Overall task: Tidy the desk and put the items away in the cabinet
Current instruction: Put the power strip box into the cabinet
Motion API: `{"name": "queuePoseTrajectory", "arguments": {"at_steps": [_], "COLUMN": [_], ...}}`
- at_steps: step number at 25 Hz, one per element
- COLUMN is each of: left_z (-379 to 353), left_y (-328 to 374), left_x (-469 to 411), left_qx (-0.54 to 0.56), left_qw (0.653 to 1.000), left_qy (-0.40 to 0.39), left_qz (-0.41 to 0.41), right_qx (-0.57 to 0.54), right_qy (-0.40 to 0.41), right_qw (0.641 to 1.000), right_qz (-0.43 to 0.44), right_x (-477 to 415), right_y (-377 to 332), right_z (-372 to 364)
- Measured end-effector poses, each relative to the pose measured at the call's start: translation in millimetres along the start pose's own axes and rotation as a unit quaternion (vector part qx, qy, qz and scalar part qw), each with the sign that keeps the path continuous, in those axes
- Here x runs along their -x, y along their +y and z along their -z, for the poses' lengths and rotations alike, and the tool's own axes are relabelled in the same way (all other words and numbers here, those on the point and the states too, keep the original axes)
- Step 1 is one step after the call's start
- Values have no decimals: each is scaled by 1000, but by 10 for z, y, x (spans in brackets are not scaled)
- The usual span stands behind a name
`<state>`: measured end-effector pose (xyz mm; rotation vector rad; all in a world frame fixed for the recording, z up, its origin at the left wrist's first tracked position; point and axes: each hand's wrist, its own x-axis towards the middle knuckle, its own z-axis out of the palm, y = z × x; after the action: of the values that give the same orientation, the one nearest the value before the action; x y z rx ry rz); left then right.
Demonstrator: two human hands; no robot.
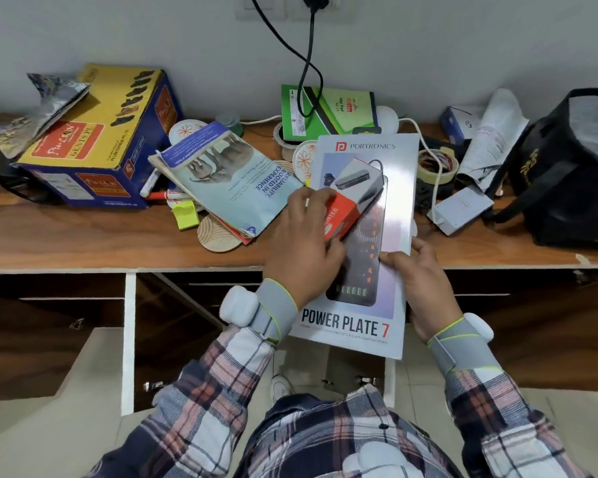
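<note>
A long white Portronics "Power Plate 7" box (pixel 390 188) juts out over the front edge of the wooden desk (pixel 83 236). My right hand (pixel 425 288) grips its right edge, thumb on top. On the white box lies a small red and grey box (pixel 354 198), and my left hand (pixel 302 243) grips it at its near end. Below the desk the cabinet (pixel 173 305) stands with its doors open.
A blue and yellow shoe box (pixel 94 146), a stack of booklets (pixel 228 181), green notepads (pixel 332 108), tape rolls (pixel 439 165), a white adapter (pixel 463 208) and a black bag (pixel 567 174) crowd the desk. A black cable (pixel 308 63) hangs from the wall socket.
</note>
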<state>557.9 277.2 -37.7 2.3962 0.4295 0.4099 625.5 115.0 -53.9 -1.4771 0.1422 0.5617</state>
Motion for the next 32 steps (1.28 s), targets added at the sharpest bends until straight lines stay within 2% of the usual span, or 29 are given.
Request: {"name": "queuePoseTrajectory", "arguments": {"at_steps": [2, 9, 14, 17, 21, 32], "left_z": [-80, -216, -454, -635, -934, -1997], "left_y": [110, 241, 351, 482, 739, 1838], "left_x": [16, -78, -92, 7, 210, 1078], "left_qx": [-1, 117, 94, 188, 358, 362], "left_qw": [1000, 983, 980, 968, 914, 890], "left_qy": [-14, -85, -91, -123, -189, -252], "left_qz": [-24, -109, -146, -111, 2, 116], "right_qx": [-5, -54, -72, -92, -105, -125], "right_qy": [6, 96, 135, 150, 160, 167], "right_qw": [1000, 994, 988, 984, 981, 977], "right_qz": [0, 0, -11, -16, -13, -34], "right_x": [42, 252, 428, 541, 670, 1124], "right_y": [-9, 15, 93, 134, 208, 543], "right_z": [-7, 344, 608, 852, 1286, 2957]}}
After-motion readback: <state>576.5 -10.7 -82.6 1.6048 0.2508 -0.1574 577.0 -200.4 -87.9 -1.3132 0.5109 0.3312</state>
